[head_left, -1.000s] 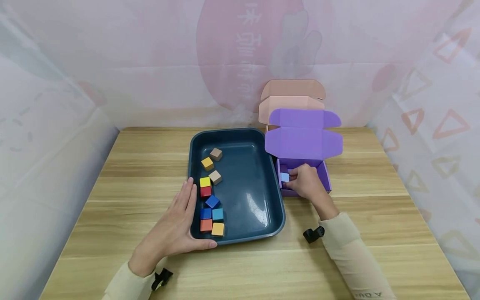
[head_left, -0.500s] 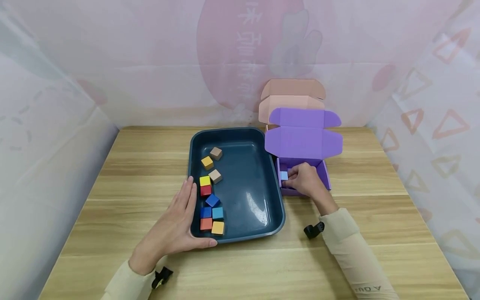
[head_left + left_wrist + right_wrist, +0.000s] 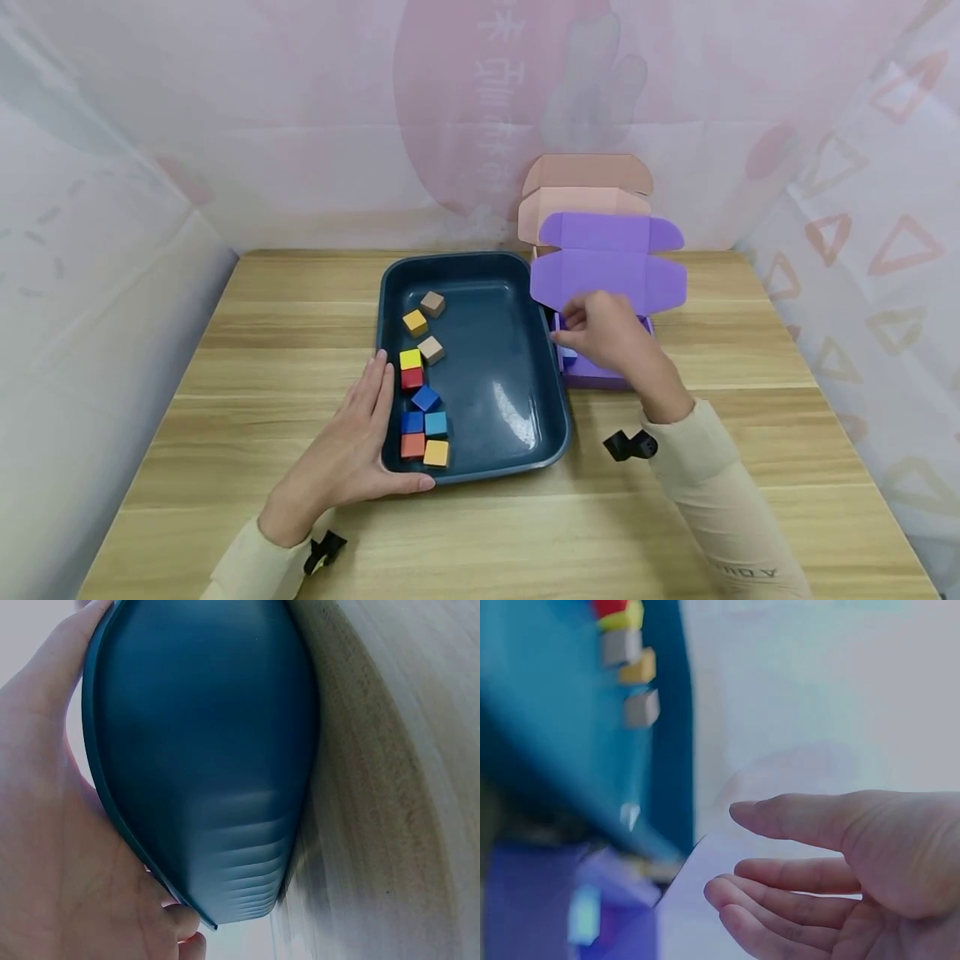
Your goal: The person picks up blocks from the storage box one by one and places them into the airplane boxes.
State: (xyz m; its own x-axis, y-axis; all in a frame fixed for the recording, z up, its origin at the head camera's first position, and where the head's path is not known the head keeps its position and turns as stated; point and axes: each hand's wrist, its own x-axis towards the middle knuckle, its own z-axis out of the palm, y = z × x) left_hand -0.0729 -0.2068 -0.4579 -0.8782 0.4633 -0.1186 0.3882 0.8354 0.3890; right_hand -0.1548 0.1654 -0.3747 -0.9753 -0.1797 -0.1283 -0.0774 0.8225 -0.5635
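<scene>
My left hand [image 3: 348,446] rests on the rim of the dark blue tray [image 3: 487,333], its straight fingers along the left side and its thumb on the near edge. In the left wrist view, the hand lies against the tray's rim [image 3: 93,750]. Above the purple box [image 3: 600,380], my right hand [image 3: 618,342] holds nothing. The right wrist view shows its thumb apart from the loosely bent fingers [image 3: 799,876]. A light blue block [image 3: 568,357] sits inside the box at its left wall, partly hidden under the hand.
Several coloured cubes lie along the tray's left side, among them a yellow cube [image 3: 410,359], a red cube [image 3: 412,379] and a tan cube [image 3: 432,303]. The purple lid [image 3: 600,279] stands raised, with a peach box's lid [image 3: 585,200] behind it. A printed cloth backs the wooden table [image 3: 300,317].
My right hand has let go of the light blue block and risen up out of the purple box. The block stays in the box. My left hand and the tray have not moved.
</scene>
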